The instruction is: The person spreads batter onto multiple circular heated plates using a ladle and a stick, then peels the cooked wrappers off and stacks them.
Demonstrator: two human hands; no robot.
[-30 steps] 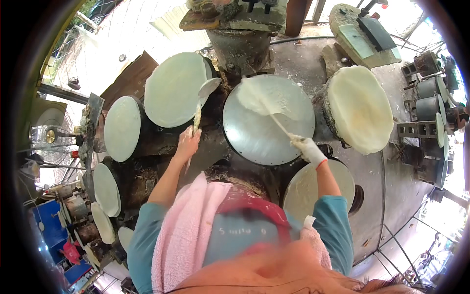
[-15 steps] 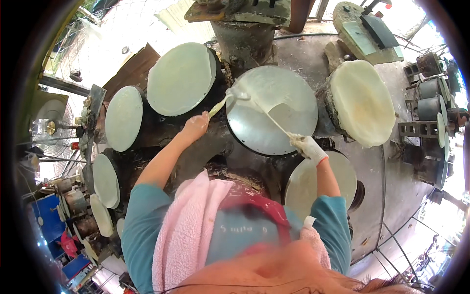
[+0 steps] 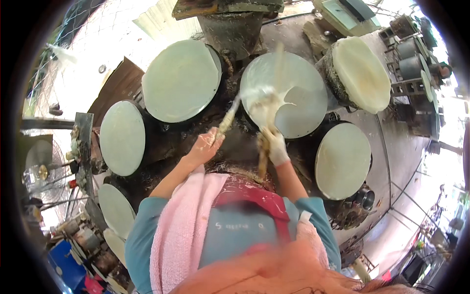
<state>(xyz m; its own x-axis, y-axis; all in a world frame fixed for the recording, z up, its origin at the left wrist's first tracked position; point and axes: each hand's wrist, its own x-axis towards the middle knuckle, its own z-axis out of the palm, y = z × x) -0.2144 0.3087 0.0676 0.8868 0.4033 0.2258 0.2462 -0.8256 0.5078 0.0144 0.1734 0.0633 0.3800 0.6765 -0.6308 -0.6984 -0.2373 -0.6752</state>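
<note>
My left hand (image 3: 207, 145) is closed round the pale, crusted handle (image 3: 226, 119) of a ladle, whose head is motion-blurred over the central round griddle (image 3: 306, 110). My right hand (image 3: 274, 146), in a whitish glove, grips a long stick tool (image 3: 263, 159) that reaches up across that griddle, its upper part smeared by motion. Wet white batter (image 3: 255, 82) covers part of the griddle's metal top. A pink towel (image 3: 180, 230) hangs over my chest.
Pale, sheet-covered round griddles stand at upper left (image 3: 179, 81), left (image 3: 122, 138), lower left (image 3: 114, 209) and right (image 3: 342, 160). A thick cream-coloured round (image 3: 361, 73) sits at upper right. Behind are a metal drum (image 3: 229, 34), cardboard (image 3: 116, 81) and stacked blocks (image 3: 406, 88).
The view has shifted. My left hand has moved right, bringing the ladle over the middle griddle. My right hand has moved inward and its tool now stands more upright in the view.
</note>
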